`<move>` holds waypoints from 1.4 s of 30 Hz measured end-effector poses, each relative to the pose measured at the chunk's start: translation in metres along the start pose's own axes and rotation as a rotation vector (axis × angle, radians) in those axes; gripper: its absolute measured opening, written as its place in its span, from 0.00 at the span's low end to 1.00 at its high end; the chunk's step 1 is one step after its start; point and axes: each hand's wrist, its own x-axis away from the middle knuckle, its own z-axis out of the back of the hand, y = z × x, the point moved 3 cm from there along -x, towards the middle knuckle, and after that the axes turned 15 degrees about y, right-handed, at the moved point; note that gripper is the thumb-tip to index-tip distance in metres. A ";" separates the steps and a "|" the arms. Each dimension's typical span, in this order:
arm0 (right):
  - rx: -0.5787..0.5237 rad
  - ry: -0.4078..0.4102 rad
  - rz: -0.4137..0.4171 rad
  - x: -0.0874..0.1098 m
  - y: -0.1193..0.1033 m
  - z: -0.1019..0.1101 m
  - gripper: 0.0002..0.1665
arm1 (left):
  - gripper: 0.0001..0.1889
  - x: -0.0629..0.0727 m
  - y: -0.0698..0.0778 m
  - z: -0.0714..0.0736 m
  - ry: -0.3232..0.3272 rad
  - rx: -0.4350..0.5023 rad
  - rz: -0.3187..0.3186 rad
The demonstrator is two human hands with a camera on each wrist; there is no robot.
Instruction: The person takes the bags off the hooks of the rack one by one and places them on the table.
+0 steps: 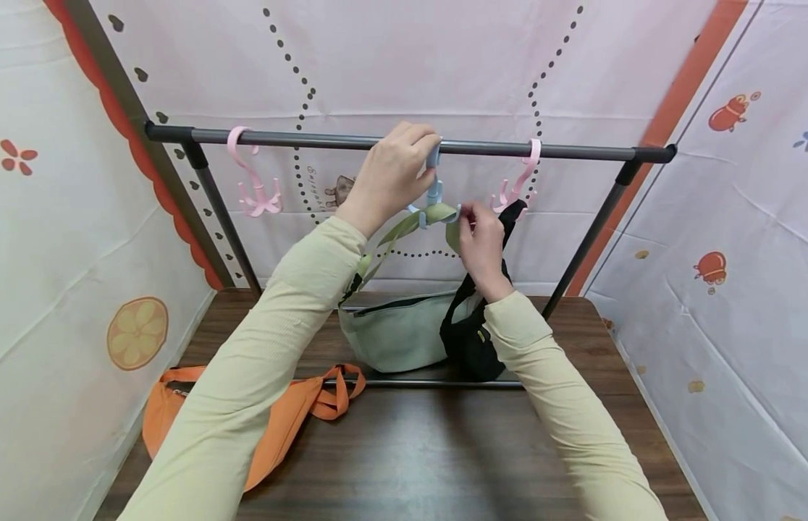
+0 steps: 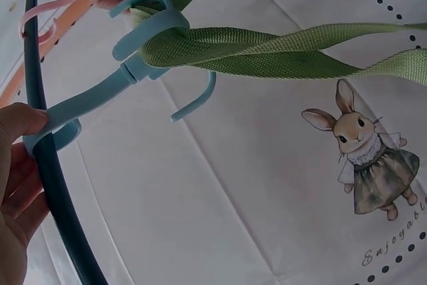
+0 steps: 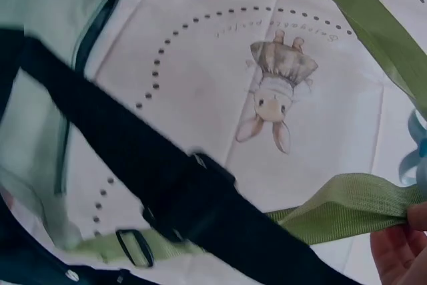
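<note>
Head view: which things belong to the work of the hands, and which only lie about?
In use: left hand, right hand, blue hook, green strap, green bag, rail.
Lying about: orange bag, pink hooks, black bag.

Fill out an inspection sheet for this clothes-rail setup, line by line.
Surface: dark wooden table.
Job's things: blue hook on the grey rail; green strap looped over its prongs; pale green bag hangs below.
Clutter: orange bag lying on the table; black bag hanging from the right pink hook; left pink hook bare.
Grippers: left hand holds the blue hook at the rail; right hand pinches the green strap.
Cables: nothing seen.
Surroundings: printed fabric walls, rabbit print.
</note>
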 end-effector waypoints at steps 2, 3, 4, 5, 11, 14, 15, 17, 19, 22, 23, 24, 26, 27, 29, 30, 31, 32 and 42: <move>0.010 0.002 0.040 -0.004 -0.002 0.003 0.06 | 0.14 0.000 0.000 0.000 -0.001 0.002 0.001; 0.016 0.002 0.058 -0.006 -0.003 0.004 0.06 | 0.14 0.000 0.000 0.000 -0.003 0.001 0.002; 0.022 0.001 0.076 -0.008 -0.005 0.005 0.06 | 0.15 0.000 0.000 0.000 -0.004 -0.001 0.002; 0.027 0.000 0.095 -0.010 -0.006 0.006 0.06 | 0.15 0.001 0.000 0.000 -0.005 -0.003 0.003; 0.027 0.009 0.210 -0.024 -0.019 0.013 0.06 | 0.15 0.001 0.000 0.000 0.008 0.002 0.016; 0.018 0.010 0.241 -0.030 -0.024 0.016 0.07 | 0.14 0.001 0.000 0.000 0.010 0.007 0.019; 0.020 0.008 0.246 -0.032 -0.026 0.016 0.07 | 0.14 0.001 0.000 0.000 0.009 0.007 0.019; 0.023 0.003 0.251 -0.035 -0.029 0.018 0.08 | 0.14 0.001 0.001 0.000 0.010 0.008 0.016; 0.030 0.003 0.253 -0.038 -0.033 0.019 0.08 | 0.14 0.001 0.001 0.000 0.010 0.006 0.014; 0.031 0.011 0.262 -0.041 -0.040 0.022 0.09 | 0.13 0.001 0.001 -0.001 0.016 0.005 0.011; 0.029 0.016 0.272 -0.041 -0.042 0.023 0.09 | 0.14 0.001 0.000 -0.001 0.018 0.004 0.010; 0.027 0.024 0.281 -0.042 -0.044 0.023 0.09 | 0.14 0.001 0.000 0.000 0.019 0.003 0.009; 0.014 0.038 0.301 -0.042 -0.048 0.025 0.10 | 0.14 0.001 0.001 0.000 0.019 0.003 0.008; 0.011 0.046 0.313 -0.042 -0.051 0.025 0.10 | 0.14 0.001 0.001 0.001 0.020 0.005 0.009; 0.006 0.063 0.333 -0.042 -0.055 0.026 0.10 | 0.14 0.001 0.001 0.001 0.018 0.008 0.010; 0.003 0.072 0.341 -0.042 -0.057 0.026 0.09 | 0.14 0.001 0.001 0.002 0.017 0.010 0.011; 0.002 0.079 0.348 -0.042 -0.059 0.027 0.09 | 0.14 0.000 0.001 0.002 0.016 0.012 0.012; 0.003 0.086 0.354 -0.042 -0.060 0.027 0.09 | 0.14 0.000 0.001 0.002 0.016 0.015 0.012; 0.010 0.109 0.418 -0.043 -0.078 0.031 0.09 | 0.14 -0.001 0.001 0.003 0.008 0.021 0.016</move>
